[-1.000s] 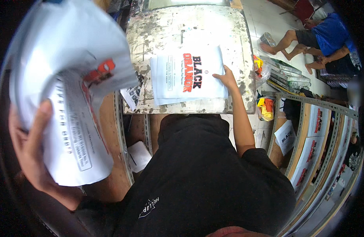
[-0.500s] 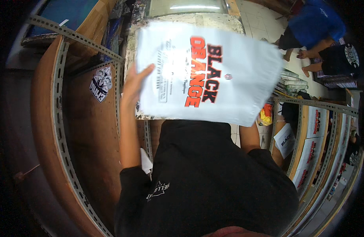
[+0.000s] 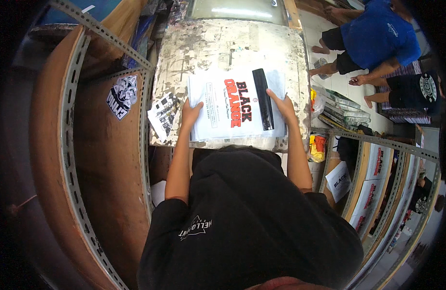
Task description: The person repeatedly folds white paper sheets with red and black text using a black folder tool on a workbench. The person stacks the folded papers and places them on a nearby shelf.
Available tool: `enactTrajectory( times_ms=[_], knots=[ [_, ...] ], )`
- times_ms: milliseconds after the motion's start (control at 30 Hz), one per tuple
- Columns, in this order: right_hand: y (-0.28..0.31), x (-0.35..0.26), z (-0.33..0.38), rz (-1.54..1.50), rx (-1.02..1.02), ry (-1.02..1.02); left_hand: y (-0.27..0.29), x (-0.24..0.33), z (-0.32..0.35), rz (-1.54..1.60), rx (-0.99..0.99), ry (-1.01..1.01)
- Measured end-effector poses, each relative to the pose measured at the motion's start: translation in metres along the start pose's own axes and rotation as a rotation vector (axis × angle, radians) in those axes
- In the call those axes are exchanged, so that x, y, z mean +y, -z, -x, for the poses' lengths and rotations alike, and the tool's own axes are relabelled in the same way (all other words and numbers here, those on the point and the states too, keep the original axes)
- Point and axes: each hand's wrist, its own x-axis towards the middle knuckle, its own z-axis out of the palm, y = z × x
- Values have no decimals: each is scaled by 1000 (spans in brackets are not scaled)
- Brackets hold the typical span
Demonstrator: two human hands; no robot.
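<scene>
A stack of white plastic mailing bags (image 3: 218, 92) lies on a paint-flecked worktable (image 3: 198, 48) in front of me. The top bag bears bold black and orange-red print, with a black band across its right part. My left hand (image 3: 190, 115) grips the stack's left edge, thumb on top and the other fingers mostly hidden. At the opposite edge my right hand (image 3: 283, 106) holds on the same way, its thumb reaching to the black band. Beside my left hand lies a black-and-white printed sheet (image 3: 164, 116).
A framed pane (image 3: 237, 10) sits at the table's far end. Metal-framed shelving stands on the left (image 3: 114, 159) and right (image 3: 346, 198). Two people stand or crouch at the upper right, one in a blue shirt (image 3: 380, 36). Yellow-and-red plastic (image 3: 318, 147) lies beside the table.
The large white bag I held raised and spread is no longer up. Both my hands now press the sides of a stack lower on the table, and the right hand has come into sight.
</scene>
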Motion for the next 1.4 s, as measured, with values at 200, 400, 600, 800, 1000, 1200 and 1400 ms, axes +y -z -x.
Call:
enactTrajectory(
  times_ms=[200,400,600,800,1000,1200,1400],
  knots=[
    [-28,-42,35,632,213,6,-1,35,26,-219,89,36],
    [-1,25,-12,406,285,-3,-5,38,21,-536,190,6],
    [1,2,-15,211,53,-165,30,47,-4,10,-258,358],
    [-10,4,-3,11,-106,-205,26,59,13,238,-275,319],
    [-5,-11,15,-180,-302,-266,38,24,14,492,-433,472],
    [-14,0,25,-83,-213,-163,41,38,28,229,-237,317],
    [-12,-35,47,7,83,224,28,74,58,260,163,-263]
  ],
)
